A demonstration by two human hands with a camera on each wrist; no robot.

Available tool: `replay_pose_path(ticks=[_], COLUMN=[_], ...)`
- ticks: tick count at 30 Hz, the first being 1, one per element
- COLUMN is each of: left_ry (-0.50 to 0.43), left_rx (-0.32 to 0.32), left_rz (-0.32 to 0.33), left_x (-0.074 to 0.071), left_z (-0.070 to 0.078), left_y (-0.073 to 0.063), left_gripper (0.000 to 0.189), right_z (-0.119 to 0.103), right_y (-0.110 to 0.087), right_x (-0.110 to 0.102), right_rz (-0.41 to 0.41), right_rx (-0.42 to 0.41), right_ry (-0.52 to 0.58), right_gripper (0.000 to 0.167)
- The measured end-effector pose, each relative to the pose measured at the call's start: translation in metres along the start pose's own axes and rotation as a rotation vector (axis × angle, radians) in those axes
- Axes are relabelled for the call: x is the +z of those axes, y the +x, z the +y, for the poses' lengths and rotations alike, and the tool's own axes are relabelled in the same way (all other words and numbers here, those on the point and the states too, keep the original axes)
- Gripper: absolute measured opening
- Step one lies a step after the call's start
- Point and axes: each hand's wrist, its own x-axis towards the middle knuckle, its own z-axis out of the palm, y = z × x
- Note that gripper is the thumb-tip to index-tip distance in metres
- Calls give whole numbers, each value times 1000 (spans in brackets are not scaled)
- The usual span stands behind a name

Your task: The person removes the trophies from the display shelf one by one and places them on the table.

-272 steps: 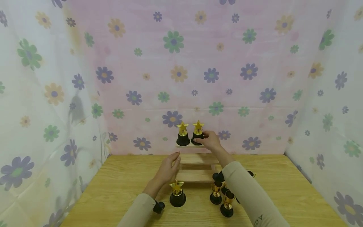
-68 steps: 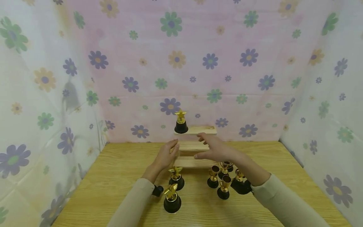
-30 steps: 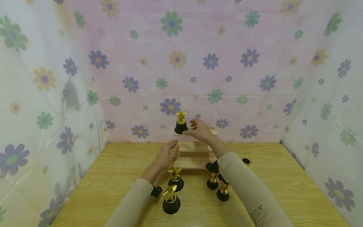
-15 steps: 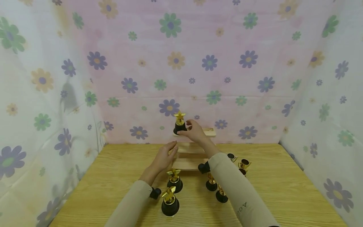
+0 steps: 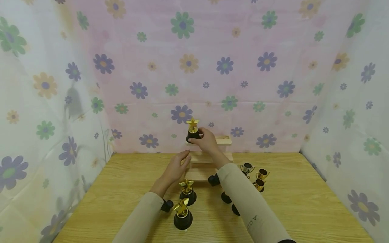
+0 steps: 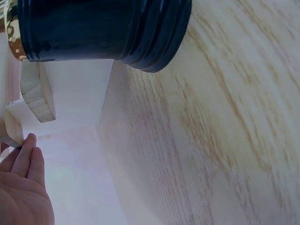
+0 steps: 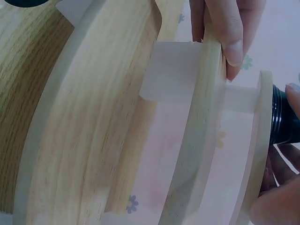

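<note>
A gold star trophy with a black base stands upright at the left end of the top shelf of a wooden step stand. My right hand grips its base between thumb and fingers; the right wrist view shows the black base against the shelf. With my left hand I hold the left end of the stand's middle shelf, fingertips at the board's end. Two more star trophies, a rear one and a front one, stand on the table beside my left forearm.
To the right of the stand are several cup trophies, among them a silver cup and a gold cup. My right sleeve partly covers some. Flower-patterned cloth encloses the wooden table behind and at both sides.
The top shelf's right star trophy has gone, and a second one stands on the table front. My right hand has reached left and taken hold of the remaining one. My left hand stays put.
</note>
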Motion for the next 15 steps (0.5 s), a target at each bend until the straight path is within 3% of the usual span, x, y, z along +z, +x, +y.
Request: replay_pose_path(ticks=[15], left_ry=[1], left_rx=[9], left_rz=[2], left_x=[2], left_z=[-6], left_y=[1], left_gripper=[50], right_z=[0], right_y=[-4], right_x=[5], right_rz=[60], right_rx=[-21], right_ry=[-38], right_gripper=[71])
